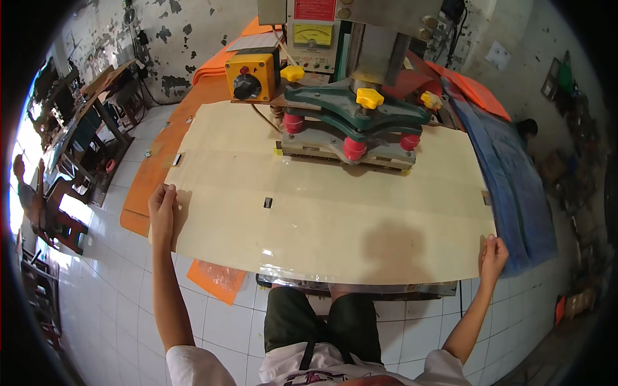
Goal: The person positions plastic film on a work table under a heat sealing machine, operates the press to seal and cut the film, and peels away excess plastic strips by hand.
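Note:
A large cream sheet spreads in front of me, glossy in places as if clear film lies over it. My left hand is closed in a pinch on its left edge. At the right front corner, my right hand pinches the sheet's edge too. Over the back part of the sheet sits a press head with a green plate, yellow knobs and red posts. Whether its lower bar touches the sheet, I cannot tell. A small dark patch shows near the sheet's middle.
A yellow control box with a black knob stands left of the press head, below a gauge. Orange material lies at the left, blue sheeting at the right. Another person is at the far left.

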Tool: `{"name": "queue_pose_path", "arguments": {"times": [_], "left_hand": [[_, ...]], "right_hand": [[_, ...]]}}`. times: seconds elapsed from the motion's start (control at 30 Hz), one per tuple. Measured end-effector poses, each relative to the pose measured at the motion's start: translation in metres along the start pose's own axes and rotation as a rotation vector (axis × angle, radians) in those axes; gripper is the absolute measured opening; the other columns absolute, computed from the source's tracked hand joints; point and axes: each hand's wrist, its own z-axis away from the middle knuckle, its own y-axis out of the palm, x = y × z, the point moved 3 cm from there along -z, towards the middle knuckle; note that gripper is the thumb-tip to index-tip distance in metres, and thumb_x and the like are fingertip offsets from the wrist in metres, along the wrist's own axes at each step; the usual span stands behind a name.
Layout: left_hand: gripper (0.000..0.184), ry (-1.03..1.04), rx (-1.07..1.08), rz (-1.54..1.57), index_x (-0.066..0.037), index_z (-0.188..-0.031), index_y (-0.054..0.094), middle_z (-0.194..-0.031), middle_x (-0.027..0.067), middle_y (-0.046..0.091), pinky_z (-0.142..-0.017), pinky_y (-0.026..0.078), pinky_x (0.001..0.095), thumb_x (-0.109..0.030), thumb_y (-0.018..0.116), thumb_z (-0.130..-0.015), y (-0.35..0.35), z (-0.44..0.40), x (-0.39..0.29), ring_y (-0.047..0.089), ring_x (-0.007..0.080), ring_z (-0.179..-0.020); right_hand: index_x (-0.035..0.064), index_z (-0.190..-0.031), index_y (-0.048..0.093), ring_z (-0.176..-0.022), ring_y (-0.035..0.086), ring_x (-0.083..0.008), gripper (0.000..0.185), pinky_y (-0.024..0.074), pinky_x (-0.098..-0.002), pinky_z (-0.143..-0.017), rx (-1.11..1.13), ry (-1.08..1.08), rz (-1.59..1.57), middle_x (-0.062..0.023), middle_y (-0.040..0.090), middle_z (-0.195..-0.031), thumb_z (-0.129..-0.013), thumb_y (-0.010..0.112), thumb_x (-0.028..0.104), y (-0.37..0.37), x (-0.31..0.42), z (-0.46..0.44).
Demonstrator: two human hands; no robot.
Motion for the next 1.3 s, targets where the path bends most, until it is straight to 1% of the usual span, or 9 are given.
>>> {"name": "queue_pose_path", "arguments": {"times": [0.03,0.1,0.23,0.3,0.4,0.57,0.6,0.93,1.3], "left_hand": [[0.032,0.0,-0.001,0.001,-0.007,-0.078,0.051,-0.07,-0.0039,0.042,-0.06,0.031,0.0231,-0.029,0.055,-0.102,0.002,0.001,-0.003,0.039,0.0059,-0.065],[0.031,-0.009,-0.053,0.036,-0.007,-0.074,0.05,-0.065,-0.0038,0.044,-0.057,0.032,0.0248,-0.024,0.057,-0.099,0.005,0.004,-0.01,0.04,0.0055,-0.061],[0.031,0.015,-0.046,0.057,-0.007,-0.073,0.05,-0.064,-0.0043,0.043,-0.056,0.031,0.0246,-0.023,0.058,-0.098,0.003,0.002,-0.007,0.039,0.0054,-0.06],[0.032,0.012,-0.05,0.068,-0.007,-0.072,0.05,-0.064,-0.0046,0.042,-0.056,0.031,0.0242,-0.023,0.058,-0.098,0.001,0.003,-0.006,0.038,0.0048,-0.06],[0.031,0.013,-0.037,0.114,-0.008,-0.072,0.05,-0.064,-0.0049,0.042,-0.055,0.029,0.0238,-0.022,0.059,-0.097,-0.001,0.004,-0.003,0.037,0.0044,-0.059],[0.031,0.018,-0.037,0.088,-0.008,-0.071,0.05,-0.064,-0.0057,0.041,-0.054,0.027,0.0241,-0.024,0.06,-0.097,-0.005,0.005,-0.002,0.035,0.0041,-0.059],[0.031,0.016,-0.042,0.084,-0.008,-0.071,0.05,-0.065,-0.0059,0.041,-0.054,0.026,0.0243,-0.024,0.061,-0.096,0.001,0.0,-0.007,0.034,0.0039,-0.059],[0.031,0.029,-0.003,0.051,-0.008,-0.072,0.051,-0.067,-0.0057,0.043,-0.054,0.026,0.0239,-0.026,0.062,-0.095,-0.003,0.001,0.003,0.034,0.0032,-0.06],[0.029,0.036,0.001,0.059,-0.008,-0.072,0.053,-0.066,-0.0052,0.044,-0.053,0.026,0.0238,-0.023,0.063,-0.094,-0.004,0.001,0.003,0.035,0.0035,-0.059]], "right_hand": [[0.0043,-0.067,0.048,-0.058,0.034,-0.0045,0.042,0.0251,-0.0255,-0.052,0.0,-0.001,0.0,0.0048,0.041,-0.06,-0.1,0.063,0.026,0.001,-0.002,0.0],[0.0042,-0.068,0.05,-0.057,0.034,-0.0035,0.042,0.0245,-0.0249,-0.052,-0.015,-0.153,0.127,0.0048,0.041,-0.061,-0.1,0.064,0.027,0.002,-0.001,0.0],[0.0043,-0.068,0.05,-0.057,0.034,-0.0029,0.042,0.0239,-0.0243,-0.052,-0.011,-0.144,0.09,0.0052,0.041,-0.061,-0.099,0.064,0.028,0.0,-0.006,-0.002],[0.0049,-0.068,0.049,-0.058,0.034,-0.0031,0.042,0.0241,-0.0245,-0.052,-0.003,-0.072,0.021,0.0057,0.041,-0.061,-0.099,0.064,0.028,-0.001,-0.009,-0.002],[0.0055,-0.067,0.048,-0.057,0.033,-0.003,0.042,0.0238,-0.0243,-0.052,0.015,-0.081,-0.009,0.006,0.04,-0.061,-0.099,0.065,0.027,-0.003,-0.014,-0.003],[0.0061,-0.067,0.047,-0.056,0.033,-0.0026,0.042,0.0232,-0.0242,-0.051,-0.003,-0.096,-0.005,0.0065,0.04,-0.06,-0.099,0.065,0.027,-0.001,-0.013,0.002],[0.0062,-0.067,0.047,-0.055,0.033,-0.0025,0.042,0.0231,-0.0241,-0.05,0.001,-0.105,0.002,0.0067,0.04,-0.06,-0.099,0.065,0.027,0.001,-0.011,-0.01],[0.0063,-0.067,0.047,-0.056,0.033,-0.0024,0.042,0.0228,-0.0237,-0.05,0.021,-0.065,-0.017,0.007,0.04,-0.061,-0.099,0.064,0.026,-0.001,-0.011,-0.002],[0.0054,-0.068,0.046,-0.056,0.032,-0.0031,0.042,0.0231,-0.0248,-0.05,0.02,-0.124,0.015,0.006,0.039,-0.06,-0.099,0.064,0.026,-0.003,-0.017,-0.005]]}}
